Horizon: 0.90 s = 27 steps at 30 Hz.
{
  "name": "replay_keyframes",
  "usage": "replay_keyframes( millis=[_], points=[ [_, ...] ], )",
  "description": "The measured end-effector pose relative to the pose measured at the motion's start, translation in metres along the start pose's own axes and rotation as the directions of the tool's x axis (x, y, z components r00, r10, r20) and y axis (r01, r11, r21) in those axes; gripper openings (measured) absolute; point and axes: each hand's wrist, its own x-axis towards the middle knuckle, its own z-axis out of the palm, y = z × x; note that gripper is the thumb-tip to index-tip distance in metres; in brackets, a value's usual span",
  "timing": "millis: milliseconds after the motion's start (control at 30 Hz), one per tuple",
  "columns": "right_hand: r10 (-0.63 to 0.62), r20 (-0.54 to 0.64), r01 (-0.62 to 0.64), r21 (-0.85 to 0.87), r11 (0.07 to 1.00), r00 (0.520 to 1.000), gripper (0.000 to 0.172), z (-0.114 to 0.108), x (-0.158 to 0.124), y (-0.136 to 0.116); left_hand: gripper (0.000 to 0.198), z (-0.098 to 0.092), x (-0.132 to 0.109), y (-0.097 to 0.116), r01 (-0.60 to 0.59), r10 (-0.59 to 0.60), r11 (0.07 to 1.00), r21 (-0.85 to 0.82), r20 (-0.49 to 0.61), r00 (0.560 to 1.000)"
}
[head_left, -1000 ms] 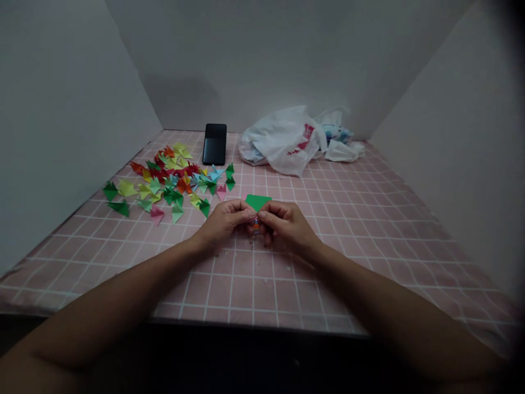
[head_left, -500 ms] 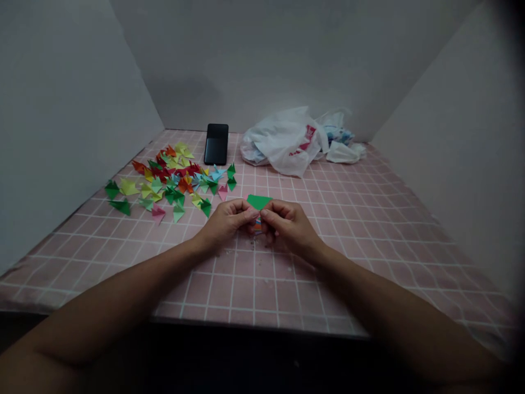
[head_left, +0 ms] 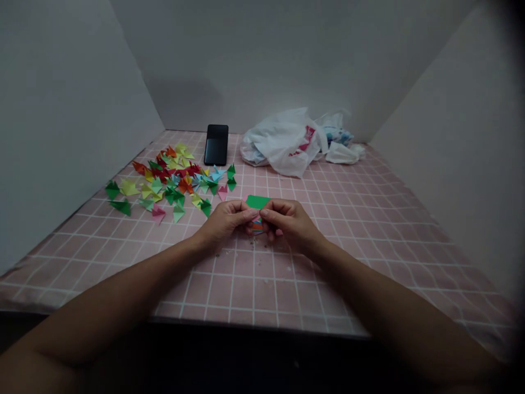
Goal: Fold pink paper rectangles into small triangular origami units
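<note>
My left hand [head_left: 230,218] and my right hand [head_left: 287,220] meet near the middle of the table, thumbs and fingertips pinched close together. Whatever small piece lies between the fingertips is mostly hidden by them. Right behind and under the fingers is green paper [head_left: 257,202], with pink, blue and orange paper edges showing around it. Several small folded paper shapes [head_left: 174,195] in green, red, yellow, orange, blue and pink lie spread to the left of my hands.
At the back stands a black phone [head_left: 216,145], left of a crumpled white plastic bag [head_left: 287,143] with red print. Smaller bags lie to its right. Grey walls enclose the pink checked table [head_left: 254,298] on three sides.
The fingertips of both hands have shifted very slightly, and a little more of the coloured paper edges shows beneath them. Nothing else has visibly moved.
</note>
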Motion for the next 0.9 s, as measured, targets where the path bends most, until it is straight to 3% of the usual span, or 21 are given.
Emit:
replay_keyframes(
  millis=[167, 333, 567, 767, 900],
  points=[
    [0.077, 0.015, -0.078, 0.084, 0.993, 0.997, 0.029, -0.0074, 0.0023, -0.0051, 0.039, -0.0029, 0.0020, 0.0012, 0.031, -0.030, 0.999, -0.015, 0.047, 0.998],
    [0.107, 0.064, -0.111, 0.063, 0.992, 0.992, 0.026, -0.0081, 0.0033, -0.0026, 0.038, -0.0036, 0.0027, 0.0015, 0.000, -0.002, 0.999, 0.042, 0.049, 0.999],
    [0.064, 0.016, -0.065, 0.099, 0.993, 0.998, 0.026, -0.0030, 0.0012, -0.0010, 0.035, -0.0019, 0.0019, 0.0010, -0.048, 0.048, 0.997, 0.057, 0.005, 0.999],
    [0.067, 0.076, -0.065, -0.028, 0.997, 0.995, 0.030, -0.0061, 0.0012, -0.0064, 0.031, 0.0008, -0.0017, 0.0025, 0.009, -0.015, 0.997, 0.076, 0.076, 0.997],
    [0.015, -0.029, -0.016, -0.024, 1.000, 0.999, 0.035, 0.0003, 0.0002, -0.0026, 0.030, 0.0012, -0.0019, 0.0009, -0.058, 0.061, 0.995, 0.077, -0.044, 0.997]
  ],
)
